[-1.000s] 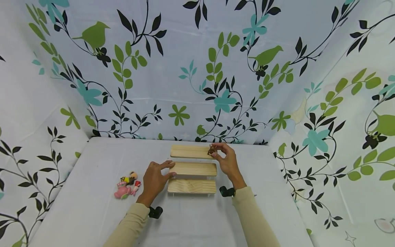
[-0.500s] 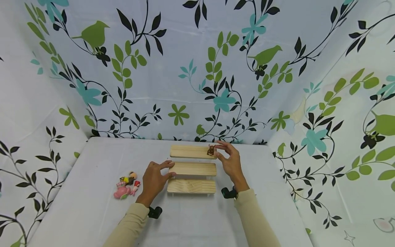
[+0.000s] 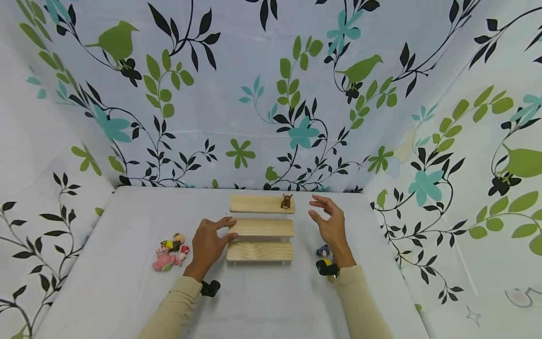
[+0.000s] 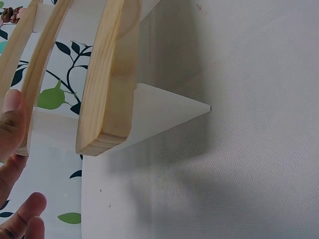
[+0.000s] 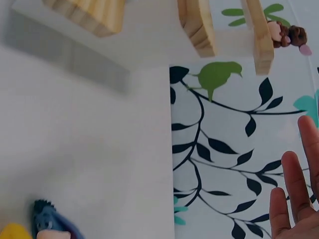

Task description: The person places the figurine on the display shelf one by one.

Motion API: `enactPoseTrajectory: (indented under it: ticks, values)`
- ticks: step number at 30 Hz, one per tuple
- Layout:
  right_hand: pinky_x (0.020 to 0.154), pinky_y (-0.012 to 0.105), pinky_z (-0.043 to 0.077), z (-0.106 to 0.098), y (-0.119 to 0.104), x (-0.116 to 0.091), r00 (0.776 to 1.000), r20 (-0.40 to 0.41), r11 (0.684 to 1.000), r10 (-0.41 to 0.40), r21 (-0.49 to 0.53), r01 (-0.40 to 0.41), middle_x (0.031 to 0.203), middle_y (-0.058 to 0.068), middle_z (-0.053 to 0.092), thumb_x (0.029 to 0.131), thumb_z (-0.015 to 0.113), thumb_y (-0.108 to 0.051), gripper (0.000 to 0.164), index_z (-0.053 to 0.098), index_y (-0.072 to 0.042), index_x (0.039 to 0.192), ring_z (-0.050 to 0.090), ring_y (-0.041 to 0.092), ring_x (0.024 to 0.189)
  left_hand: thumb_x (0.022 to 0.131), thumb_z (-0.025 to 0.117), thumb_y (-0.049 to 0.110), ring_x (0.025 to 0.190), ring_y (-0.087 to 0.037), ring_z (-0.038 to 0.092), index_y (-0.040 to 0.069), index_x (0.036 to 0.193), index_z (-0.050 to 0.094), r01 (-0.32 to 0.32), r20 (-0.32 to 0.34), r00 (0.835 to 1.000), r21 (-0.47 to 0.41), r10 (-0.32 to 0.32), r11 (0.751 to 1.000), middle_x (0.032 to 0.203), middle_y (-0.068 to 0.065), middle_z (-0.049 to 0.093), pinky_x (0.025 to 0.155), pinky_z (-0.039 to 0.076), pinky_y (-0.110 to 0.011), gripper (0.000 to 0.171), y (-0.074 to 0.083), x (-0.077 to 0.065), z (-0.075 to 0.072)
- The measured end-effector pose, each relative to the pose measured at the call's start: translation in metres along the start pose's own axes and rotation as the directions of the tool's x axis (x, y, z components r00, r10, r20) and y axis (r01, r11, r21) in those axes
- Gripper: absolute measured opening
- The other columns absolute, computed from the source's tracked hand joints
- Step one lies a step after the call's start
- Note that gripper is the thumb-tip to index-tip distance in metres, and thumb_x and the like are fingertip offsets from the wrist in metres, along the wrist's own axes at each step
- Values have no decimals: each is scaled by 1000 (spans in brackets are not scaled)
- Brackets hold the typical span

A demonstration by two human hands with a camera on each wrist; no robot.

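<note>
A three-tier wooden shelf [image 3: 260, 252] stands on the white table, its pale boards stepped on white side supports. My left hand [image 3: 208, 245] grips the left end of the middle board [image 3: 262, 228]; in the left wrist view the thumb [image 4: 12, 112] lies on one face and a finger on the other. Near the right end of the top board [image 3: 254, 204] sits a small brown figurine [image 3: 285, 201] with pink ears. My right hand [image 3: 333, 225] is off to the right of the shelf, fingers spread and holding nothing.
On the left of the table lies a cluster of small toy figurines [image 3: 164, 262], pink, yellow and red. More figurines, including a blue donkey [image 5: 50, 221], lie partly hidden beneath the right wrist. A leaf-patterned cloth [image 3: 211, 117] hangs behind the table.
My right hand has let go of the brown figurine, which stays on the top board, and has drawn back to the right. The left hand keeps its grip on the shelf.
</note>
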State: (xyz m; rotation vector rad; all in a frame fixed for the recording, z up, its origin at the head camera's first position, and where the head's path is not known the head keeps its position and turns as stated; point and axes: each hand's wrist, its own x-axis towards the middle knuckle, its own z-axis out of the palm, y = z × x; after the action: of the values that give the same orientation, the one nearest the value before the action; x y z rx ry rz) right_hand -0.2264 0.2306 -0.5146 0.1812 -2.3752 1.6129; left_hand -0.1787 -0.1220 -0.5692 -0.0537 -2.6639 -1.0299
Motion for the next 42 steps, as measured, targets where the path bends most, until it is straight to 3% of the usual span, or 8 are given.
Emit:
enactPoseTrajectory:
  ticks: [5,16,25,34,42]
  values:
    - [118,55,36,-12,15,-9,1000,-17,999,16,-30,-17,125,11,77,95,81,-26,45,69,-21,138,63,28,129,80,91,35,86,-25,59,22,131,78,18,4,1000,-2,-18,1000,113,-12,76,64,51,-39,54,1,0,0]
    - [111,54,36,-32,38,-29,996,25,991,89,-104,-86,128,15,76,95,82,-17,43,70,-20,137,63,32,125,81,92,34,87,-25,59,23,130,78,14,3,1000,-10,-14,1000,120,-7,78,64,51,-38,52,2,1,-2]
    - [118,63,36,-40,50,-40,972,108,964,209,-190,-186,136,13,73,94,83,-14,42,72,-22,133,64,35,125,80,92,35,91,-26,61,24,130,78,31,15,999,-11,-31,999,118,-8,77,65,52,-39,53,1,1,-1]
    - [111,58,49,-43,67,-49,942,133,913,308,-320,-254,134,7,73,92,85,-15,47,72,-18,137,64,31,123,80,92,35,90,-26,60,25,130,78,34,22,999,-13,-34,999,121,-5,79,63,50,-38,53,2,2,-1]
    - [103,52,55,-43,79,-55,934,160,894,320,-377,-242,131,8,74,89,86,-9,44,75,-17,131,67,30,118,80,91,35,92,-30,61,24,129,79,39,30,999,-33,-38,999,131,2,77,64,47,-35,52,2,2,-1]
